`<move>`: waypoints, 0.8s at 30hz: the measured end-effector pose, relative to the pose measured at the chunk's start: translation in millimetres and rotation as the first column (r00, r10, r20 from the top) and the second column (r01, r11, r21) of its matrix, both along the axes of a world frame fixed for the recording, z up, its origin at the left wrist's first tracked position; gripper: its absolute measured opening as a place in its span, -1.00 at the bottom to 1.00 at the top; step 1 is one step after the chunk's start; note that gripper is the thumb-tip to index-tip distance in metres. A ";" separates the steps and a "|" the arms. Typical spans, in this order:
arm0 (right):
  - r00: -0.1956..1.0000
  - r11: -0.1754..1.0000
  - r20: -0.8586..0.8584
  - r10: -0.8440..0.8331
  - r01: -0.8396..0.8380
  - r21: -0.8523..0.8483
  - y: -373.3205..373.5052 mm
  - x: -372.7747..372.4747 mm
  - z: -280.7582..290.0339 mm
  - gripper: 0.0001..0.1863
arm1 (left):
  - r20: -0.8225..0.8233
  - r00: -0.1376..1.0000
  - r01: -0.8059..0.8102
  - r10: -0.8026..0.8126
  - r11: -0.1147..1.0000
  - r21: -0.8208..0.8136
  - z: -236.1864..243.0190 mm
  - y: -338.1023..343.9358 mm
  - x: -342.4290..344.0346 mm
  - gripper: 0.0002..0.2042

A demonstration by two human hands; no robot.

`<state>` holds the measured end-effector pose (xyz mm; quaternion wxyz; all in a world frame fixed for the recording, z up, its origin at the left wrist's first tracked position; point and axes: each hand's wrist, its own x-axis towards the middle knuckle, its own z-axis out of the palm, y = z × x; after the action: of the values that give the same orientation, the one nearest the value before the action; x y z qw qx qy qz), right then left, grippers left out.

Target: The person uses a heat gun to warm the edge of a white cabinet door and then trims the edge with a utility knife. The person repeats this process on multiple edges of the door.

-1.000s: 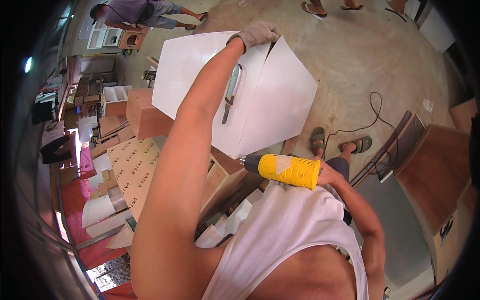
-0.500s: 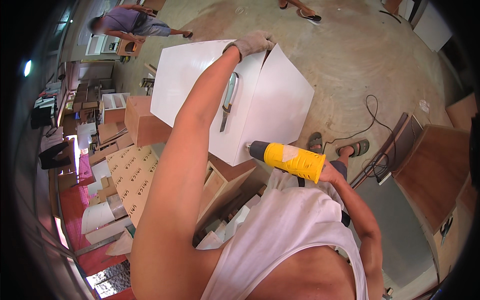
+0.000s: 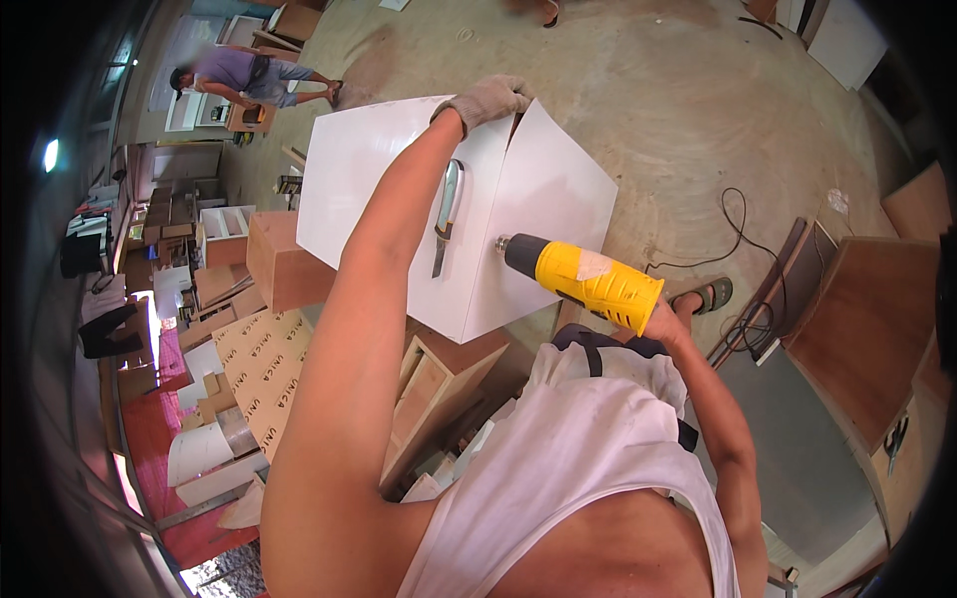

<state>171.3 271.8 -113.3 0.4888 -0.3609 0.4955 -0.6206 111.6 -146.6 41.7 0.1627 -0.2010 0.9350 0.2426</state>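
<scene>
In the head view my left hand [image 3: 488, 103], in a knitted glove, grips the top edge of a white-faced box [image 3: 359, 169], beside a lifted edge of its white sheet. A long-bladed tool with a pale teal handle [image 3: 450, 194] lies on that white surface, below the glove. My bare right hand [image 3: 660, 319] is closed on a yellow and black heat gun [image 3: 598, 284]. The gun's metal nozzle points at the box's right white face, close to it; whether it touches I cannot tell.
Behind the box sit plywood carcasses [image 3: 284, 261] and printed tan boards [image 3: 261, 364]. Stacked panels [image 3: 857, 339] and a black cord [image 3: 738, 229] lie to my right. A co-worker in purple [image 3: 224, 70] stands at upper left; another person's foot [image 3: 550, 18] shows at the top.
My right hand has raised the heat gun, bringing its nozzle higher over the white face. My left hand keeps its hold. The co-worker at upper left has moved farther away.
</scene>
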 end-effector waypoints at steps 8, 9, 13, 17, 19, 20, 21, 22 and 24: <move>0.970 0.991 -0.223 -0.098 0.115 0.063 -17.4 -18.8 0.7 -0.36 | -0.019 0.999 0.039 -0.039 0.999 0.005 -5.1 -4.7 1.6 -0.79; 0.889 0.994 -0.444 -0.107 0.098 -0.043 -18.4 -23.9 -5.9 -0.36 | -0.024 0.999 0.046 -0.046 0.999 -0.002 -4.9 -4.4 1.2 -0.80; 0.986 0.976 0.012 -0.168 0.164 0.146 -28.2 -27.3 -14.4 -0.41 | -0.039 0.999 0.028 -0.027 0.999 0.024 -8.9 -7.8 2.8 -0.79; 0.976 0.961 0.008 -0.216 0.211 0.180 -33.5 -34.6 -18.1 -0.47 | -0.026 0.999 0.035 -0.035 0.999 0.016 -7.5 -9.0 2.9 -0.78; 0.964 0.945 0.029 -0.264 0.253 0.205 -36.3 -38.4 -28.3 -0.50 | -0.011 1.000 0.013 -0.013 0.999 0.037 -4.4 -4.7 1.3 -0.78; 0.965 0.947 0.029 -0.260 0.249 0.205 -39.9 -42.4 -37.7 -0.50 | -0.008 1.000 -0.001 0.001 0.999 0.045 -3.5 -3.0 1.0 -0.78; 0.966 0.947 0.029 -0.257 0.245 0.206 -44.4 -47.6 -46.2 -0.51 | -0.005 1.000 -0.015 0.015 0.998 0.055 -4.1 -2.7 0.2 -0.78; 0.967 0.948 0.028 -0.253 0.242 0.207 -47.5 -52.3 -54.1 -0.52 | -0.009 1.000 -0.002 0.002 0.999 0.040 -3.9 -3.3 -1.0 -0.78; 0.944 0.924 0.095 -0.315 0.283 0.256 -56.1 -55.5 -46.1 -0.52 | -0.010 1.000 0.018 -0.018 1.000 0.014 -8.8 -8.9 2.6 -0.78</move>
<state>115.8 215.7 -159.4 0.4604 -0.1768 0.5819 -0.6467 114.2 -155.5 33.0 0.1618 -0.1901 0.9359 0.2485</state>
